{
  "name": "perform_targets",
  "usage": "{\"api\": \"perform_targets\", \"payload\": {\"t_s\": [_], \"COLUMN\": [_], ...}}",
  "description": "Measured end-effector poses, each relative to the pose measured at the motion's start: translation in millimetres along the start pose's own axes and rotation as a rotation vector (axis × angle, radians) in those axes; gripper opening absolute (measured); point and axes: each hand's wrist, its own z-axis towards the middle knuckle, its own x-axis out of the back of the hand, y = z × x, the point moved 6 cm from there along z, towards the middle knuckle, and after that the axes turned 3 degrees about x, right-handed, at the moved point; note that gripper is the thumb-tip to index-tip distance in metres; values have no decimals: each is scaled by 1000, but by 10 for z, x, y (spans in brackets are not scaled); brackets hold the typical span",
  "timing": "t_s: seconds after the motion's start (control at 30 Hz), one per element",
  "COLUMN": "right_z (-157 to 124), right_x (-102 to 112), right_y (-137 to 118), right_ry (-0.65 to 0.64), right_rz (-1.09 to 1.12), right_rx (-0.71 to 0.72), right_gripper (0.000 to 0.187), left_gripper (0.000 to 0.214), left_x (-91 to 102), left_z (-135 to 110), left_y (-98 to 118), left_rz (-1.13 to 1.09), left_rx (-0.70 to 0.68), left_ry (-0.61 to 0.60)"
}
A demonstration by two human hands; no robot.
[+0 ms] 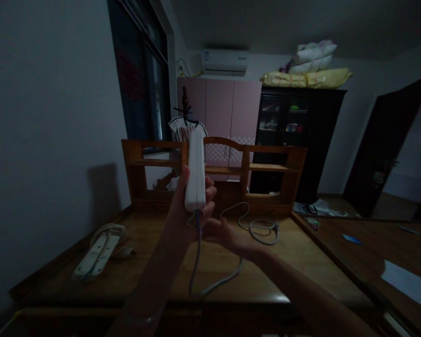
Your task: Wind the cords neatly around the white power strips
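A white power strip (195, 173) stands nearly upright, raised above the desk. My left hand (182, 206) is closed around it, thumb on the near left side and fingers wrapping the right. A grey cord (197, 262) leaves its lower end, loops down over the desk and passes behind my right wrist. My right hand (228, 236) is just below and right of the left, its fingers reaching toward the left wrist and the cord. Its thumb stands apart from the fingers; the fingertips are partly hidden, and whether they touch the cord is unclear.
A second white power strip (97, 255) lies on the desk at left with its cord coiled. The grey cord's plug (275, 227) rests at the right of the wooden desk (294, 271). A wooden shelf rack (273, 167) closes the back. White paper (409, 283) lies on the right-hand surface.
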Motion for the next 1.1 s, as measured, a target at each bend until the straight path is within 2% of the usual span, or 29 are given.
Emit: {"api": "perform_targets", "payload": {"t_s": [0.07, 0.13, 0.2, 0.27, 0.33, 0.43, 0.5, 0.57, 0.7, 0.87, 0.97, 1.1], "right_z": [-138, -299, -431, -469, -427, -370, -382, -420, -526, -649, -672, -590], "right_x": [-357, -564, -568, -365, -24, 499, 754, 915, 1097, 1089, 1117, 1310], "right_y": [284, 563, 793, 888, 808, 432, 114, -104, -392, -596, -587, -420], "right_ry": [-161, -227, -243, -187, -64, 154, 293, 349, 394, 353, 344, 368], "right_rz": [109, 109, 46, -52, -207, -505, -674, -728, -992, -1375, -1431, -1416], "right_rx": [-110, -285, -453, -502, -432, -252, -116, -64, 10, 155, 182, 162], "right_gripper": [61, 47, 39, 37, 35, 31, 30, 27, 25, 27, 28, 31], "left_gripper": [41, 41, 45, 55, 64, 69, 61, 50, 51, 42, 43, 44], "left_x": [23, 92, 192, 298, 397, 539, 650, 796, 1198, 1726, 1850, 1874], "left_z": [-14, -27, -28, -19, -10, -9, -9, 5, 83, 180, 210, 255], "left_y": [18, 56, 119, 187, 219, 144, 14, -178, -619, -989, -1133, -1423], "left_rz": [-142, -217, -236, -188, -92, 45, 85, 100, 106, 114, 146, 205], "left_rx": [48, 54, 33, 11, 17, 76, 129, 210, 350, 353, 381, 625], "left_ry": [-66, -91, -95, -101, -117, -160, -191, -213, -212, -1, 60, 30]}}
